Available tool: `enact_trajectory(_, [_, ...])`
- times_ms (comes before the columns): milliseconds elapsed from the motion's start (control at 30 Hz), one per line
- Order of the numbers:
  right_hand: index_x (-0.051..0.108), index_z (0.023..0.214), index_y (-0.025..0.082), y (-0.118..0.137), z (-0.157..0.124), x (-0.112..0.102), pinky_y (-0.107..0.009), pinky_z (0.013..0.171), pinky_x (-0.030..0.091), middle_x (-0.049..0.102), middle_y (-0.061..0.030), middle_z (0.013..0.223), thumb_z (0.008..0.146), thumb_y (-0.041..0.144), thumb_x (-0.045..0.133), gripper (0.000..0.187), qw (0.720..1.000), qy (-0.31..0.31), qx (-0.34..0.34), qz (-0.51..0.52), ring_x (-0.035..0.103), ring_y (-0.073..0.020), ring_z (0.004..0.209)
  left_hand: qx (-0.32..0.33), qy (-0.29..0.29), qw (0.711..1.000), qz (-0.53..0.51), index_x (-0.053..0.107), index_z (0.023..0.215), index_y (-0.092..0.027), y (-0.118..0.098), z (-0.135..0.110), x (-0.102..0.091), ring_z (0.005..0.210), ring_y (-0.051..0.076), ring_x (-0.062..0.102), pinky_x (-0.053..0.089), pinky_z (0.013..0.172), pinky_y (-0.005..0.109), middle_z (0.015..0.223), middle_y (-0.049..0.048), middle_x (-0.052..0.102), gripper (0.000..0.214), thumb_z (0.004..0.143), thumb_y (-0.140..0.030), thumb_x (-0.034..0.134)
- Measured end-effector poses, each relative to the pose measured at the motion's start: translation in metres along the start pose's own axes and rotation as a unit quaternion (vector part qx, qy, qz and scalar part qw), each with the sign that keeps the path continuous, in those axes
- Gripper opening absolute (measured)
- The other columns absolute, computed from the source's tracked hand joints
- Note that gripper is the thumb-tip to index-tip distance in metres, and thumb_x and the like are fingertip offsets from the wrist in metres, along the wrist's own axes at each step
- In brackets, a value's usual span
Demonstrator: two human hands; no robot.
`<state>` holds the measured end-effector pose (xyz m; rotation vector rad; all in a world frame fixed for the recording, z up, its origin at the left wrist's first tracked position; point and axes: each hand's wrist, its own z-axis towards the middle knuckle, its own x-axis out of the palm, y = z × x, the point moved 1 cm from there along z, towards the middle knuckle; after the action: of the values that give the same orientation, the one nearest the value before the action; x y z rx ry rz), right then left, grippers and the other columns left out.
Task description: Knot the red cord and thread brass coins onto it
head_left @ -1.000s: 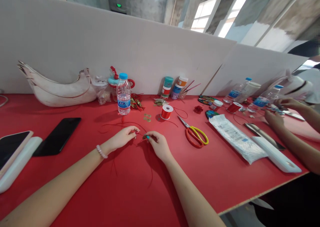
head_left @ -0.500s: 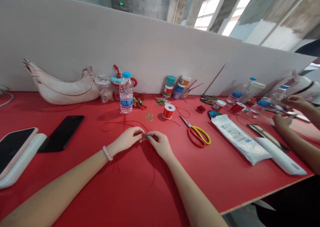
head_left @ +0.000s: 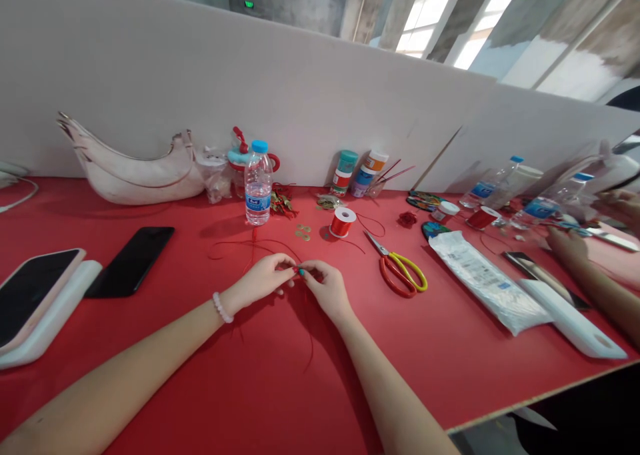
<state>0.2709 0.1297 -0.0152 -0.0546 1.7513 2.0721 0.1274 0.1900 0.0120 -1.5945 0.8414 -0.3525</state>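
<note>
My left hand (head_left: 263,280), with a beaded bracelet at the wrist, pinches at thumb and forefinger. Against its fingertips press those of my right hand (head_left: 327,289), also in a pinch. A thin red cord (head_left: 311,341) runs from between them, and its loose end hangs toward the table. Anything else in the pinch is hidden by the fingers. Just beyond lie a few brass-coloured coins (head_left: 303,228) and a spool of red cord (head_left: 342,225). Scissors (head_left: 397,267) with one red and one yellow handle rest to the right of my right hand.
A water bottle (head_left: 258,195) stands behind my hands, beside a bunch of red-corded coins (head_left: 283,203). Paint jars (head_left: 341,178) line the white partition (head_left: 300,95). Phones (head_left: 131,261) lie left; a plastic parcel (head_left: 493,280) lies right, near a co-worker's hand (head_left: 567,245).
My fingertips have come closer together, and the brassy piece glimpsed between them is now covered. The whole view has shifted slightly. The co-worker's hands have moved to the right.
</note>
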Motion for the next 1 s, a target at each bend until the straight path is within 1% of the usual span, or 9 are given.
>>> enact_trajectory(67, [0.067, 0.081, 0.02, 0.001, 0.0, 0.0, -0.026, 0.065, 0.045, 0.068, -0.0025, 0.077, 0.074, 0.025, 0.054, 0.016, 1.0, 0.005, 0.0, 0.0, 0.059, -0.0145, 0.068, -0.01, -0.002, 1.0, -0.02, 0.053, 0.09, -0.015, 0.0, 0.0, 0.001, 0.074, 0.014, 0.06, 0.05, 0.054, 0.021, 0.078, 0.0029, 0.059, 0.016, 0.078, -0.027, 0.052])
enact_trajectory(233, [0.067, 0.082, 0.019, 0.002, -0.001, 0.001, -0.026, 0.064, 0.045, 0.069, -0.0022, 0.078, 0.075, 0.023, 0.053, 0.016, 1.0, 0.012, 0.002, -0.005, 0.059, -0.014, 0.067, -0.021, -0.002, 0.999, -0.04, 0.053, 0.09, -0.015, 0.004, 0.001, 0.001, 0.076, 0.013, 0.06, 0.052, 0.059, 0.023, 0.081, 0.0025, 0.058, 0.017, 0.073, -0.016, 0.052])
enact_trajectory(400, [0.068, 0.082, 0.02, 0.003, -0.002, 0.001, -0.026, 0.065, 0.045, 0.069, -0.0025, 0.079, 0.075, 0.021, 0.052, 0.017, 1.0, 0.016, -0.003, -0.017, 0.059, -0.0142, 0.069, -0.014, 0.0, 0.999, -0.038, 0.054, 0.09, -0.015, 0.007, 0.001, 0.001, 0.069, 0.013, 0.059, 0.052, 0.058, 0.025, 0.077, 0.0013, 0.058, 0.019, 0.07, -0.015, 0.051])
enact_trajectory(500, [0.068, 0.082, 0.02, 0.003, -0.002, 0.002, -0.026, 0.064, 0.045, 0.069, -0.0025, 0.079, 0.075, 0.021, 0.052, 0.017, 1.0, 0.019, -0.004, -0.021, 0.059, -0.014, 0.068, 0.001, 0.004, 1.0, -0.01, 0.053, 0.088, -0.015, 0.009, 0.002, 0.001, 0.063, 0.012, 0.058, 0.05, 0.056, 0.025, 0.073, 0.0001, 0.058, 0.019, 0.069, -0.015, 0.05])
enact_trajectory(633, [0.068, 0.082, 0.019, 0.003, -0.002, 0.003, -0.025, 0.065, 0.045, 0.069, -0.0025, 0.079, 0.075, 0.02, 0.052, 0.017, 0.999, 0.019, -0.012, -0.026, 0.06, -0.014, 0.069, 0.045, -0.007, 0.998, 0.048, 0.052, 0.087, -0.015, 0.013, 0.004, 0.001, 0.059, 0.011, 0.056, 0.045, 0.053, 0.022, 0.072, -0.0013, 0.058, 0.019, 0.067, -0.014, 0.05])
enact_trajectory(700, [0.068, 0.081, 0.02, 0.003, -0.002, 0.003, -0.025, 0.065, 0.045, 0.069, -0.0024, 0.079, 0.075, 0.02, 0.053, 0.017, 0.999, 0.018, -0.016, -0.03, 0.06, -0.014, 0.069, 0.064, -0.016, 0.995, 0.07, 0.052, 0.086, -0.015, 0.015, 0.005, 0.001, 0.061, 0.011, 0.057, 0.043, 0.054, 0.022, 0.074, -0.0006, 0.059, 0.018, 0.068, -0.015, 0.051])
enact_trajectory(833, [0.068, 0.082, 0.02, 0.002, -0.002, 0.003, -0.025, 0.066, 0.046, 0.07, -0.0024, 0.08, 0.075, 0.019, 0.053, 0.017, 0.999, 0.015, -0.024, -0.042, 0.061, -0.0142, 0.07, 0.099, -0.03, 0.987, 0.123, 0.055, 0.085, -0.016, 0.013, 0.005, -0.001, 0.07, 0.013, 0.058, 0.044, 0.063, 0.024, 0.081, 0.0012, 0.062, 0.018, 0.068, -0.013, 0.051])
enact_trajectory(1000, [0.068, 0.083, 0.02, 0.001, -0.002, 0.003, -0.025, 0.067, 0.046, 0.07, -0.0025, 0.081, 0.075, 0.018, 0.051, 0.018, 0.999, 0.02, -0.031, -0.04, 0.061, -0.0143, 0.071, 0.108, -0.036, 0.976, 0.184, 0.057, 0.089, -0.016, 0.011, 0.003, -0.005, 0.071, 0.013, 0.059, 0.045, 0.066, 0.025, 0.083, 0.002, 0.064, 0.021, 0.069, -0.013, 0.05])
